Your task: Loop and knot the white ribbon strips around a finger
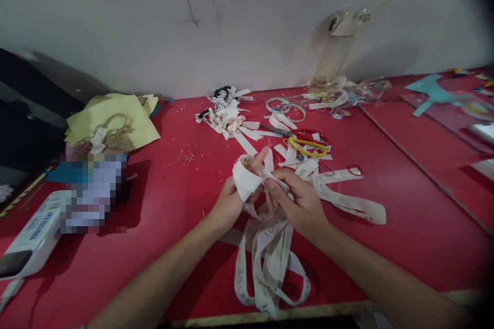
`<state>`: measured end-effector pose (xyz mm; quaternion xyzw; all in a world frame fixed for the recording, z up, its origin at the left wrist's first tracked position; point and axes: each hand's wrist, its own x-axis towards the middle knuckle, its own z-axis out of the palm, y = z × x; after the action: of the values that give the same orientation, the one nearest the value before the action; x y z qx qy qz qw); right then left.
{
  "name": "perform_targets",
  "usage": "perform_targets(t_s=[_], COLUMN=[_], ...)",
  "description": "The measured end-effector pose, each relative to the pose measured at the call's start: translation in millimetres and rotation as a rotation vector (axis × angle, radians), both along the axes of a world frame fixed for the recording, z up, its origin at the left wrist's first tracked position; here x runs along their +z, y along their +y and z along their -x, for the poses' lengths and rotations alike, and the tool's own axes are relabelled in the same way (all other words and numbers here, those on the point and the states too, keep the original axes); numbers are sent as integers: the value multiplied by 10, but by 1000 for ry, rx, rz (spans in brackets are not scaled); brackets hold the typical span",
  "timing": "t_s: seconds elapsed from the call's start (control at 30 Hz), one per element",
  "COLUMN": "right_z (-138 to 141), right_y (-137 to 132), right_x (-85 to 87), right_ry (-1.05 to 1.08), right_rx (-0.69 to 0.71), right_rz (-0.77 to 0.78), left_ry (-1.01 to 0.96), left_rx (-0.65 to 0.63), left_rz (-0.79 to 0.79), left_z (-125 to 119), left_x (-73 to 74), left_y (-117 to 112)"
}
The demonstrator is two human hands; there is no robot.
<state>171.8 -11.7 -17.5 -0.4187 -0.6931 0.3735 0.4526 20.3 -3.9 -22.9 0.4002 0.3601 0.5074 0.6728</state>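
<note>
A white printed ribbon (247,180) passes around the fingers of my left hand (230,199), which is closed on it with one fingertip pointing up. My right hand (299,198) pinches the same ribbon between thumb and fingers, just right of the left hand. Long loops of ribbon (266,257) with lettering hang below both hands and lie on the red table. Another ribbon length (355,205) stretches out to the right. Beyond my hands lie scissors (285,132) with red handles and a yellow ring-shaped band (309,147) among cut ribbon pieces.
Finished-looking ribbon bows (227,121) are heaped near the wall. A clear pump bottle (334,54) stands at the back. Yellow paper with twine (119,126) lies left, near a white device (36,231). Teal cut paper (434,92) is at right.
</note>
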Motion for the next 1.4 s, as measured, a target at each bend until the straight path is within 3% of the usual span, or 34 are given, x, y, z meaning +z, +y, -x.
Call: perform_targets(t_s=[0.1, 0.17, 0.37, 0.57, 0.67, 0.73, 0.9, 1.03, 1.17, 1.27, 1.4], right_z=[-23, -37, -51, -59, -72, -84, -58, 7, -9, -42, -37], right_y=[15, 22, 67, 23, -28, -43, -39, -68, -73, -60, -70], right_x=[-2, 2, 57, 51, 64, 95, 175, 165, 159, 171, 180], right_ry=[-65, -44, 192, 475, 479, 357, -43, -64, 4, 126, 307], right_rx=[-42, -65, -122, 111, 196, 232, 319, 381, 365, 315, 311], right_rz=[-133, -180, -64, 93, 71, -40, -545, -686, -611, -416, -181], left_ry=[16, 13, -13, -31, -98, -137, -129, -94, -31, 26, -13], left_rx=[-150, -185, -135, -371, -328, -262, -74, -62, -185, -330, -394], left_rz=[-28, -31, 152, 230, 254, 269, 267, 186, 234, 244, 217], left_z=[41, 60, 87, 79, 61, 48, 26, 33, 73, 80, 25], left_x=[62, 107, 191, 170, 155, 145, 125, 85, -13, -60, -39], left_y=[-4, -9, -30, -46, -34, -21, -3, -1, -8, -40, -84])
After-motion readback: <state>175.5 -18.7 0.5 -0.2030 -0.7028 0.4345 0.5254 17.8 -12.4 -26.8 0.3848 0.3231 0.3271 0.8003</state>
